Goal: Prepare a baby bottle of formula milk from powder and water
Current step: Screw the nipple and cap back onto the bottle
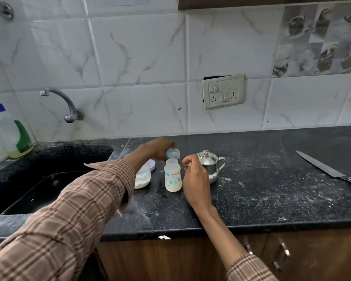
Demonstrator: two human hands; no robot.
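- Two hands work over a black speckled countertop, one on each side of a baby bottle that stands upright near the middle of the counter, its mouth uncovered.
- The bottle is pale and translucent with printed markings, and a shallow layer of whitish liquid sits at its bottom.
- The left hand reaches in from a checked sleeve and is closed around a teal bottle cap, held just above and slightly behind the bottle's open mouth; cap and bottle look close, but whether they touch cannot be told.
- The right hand hangs just to the right of the bottle, fingers loosely curled and partly apart, gripping nothing; it looks very near the bottle's side, and contact cannot be made out.
- Behind the right hand stands a small steel pot with a knobbed lid and a spout.
- Left of the bottle, partly hidden by the left forearm, a clear container of white powder is tilted on the counter.
- White powder is dusted across the countertop around these items.
- A knife lies well apart at the right edge, and a black sink with a wall tap is at the left.
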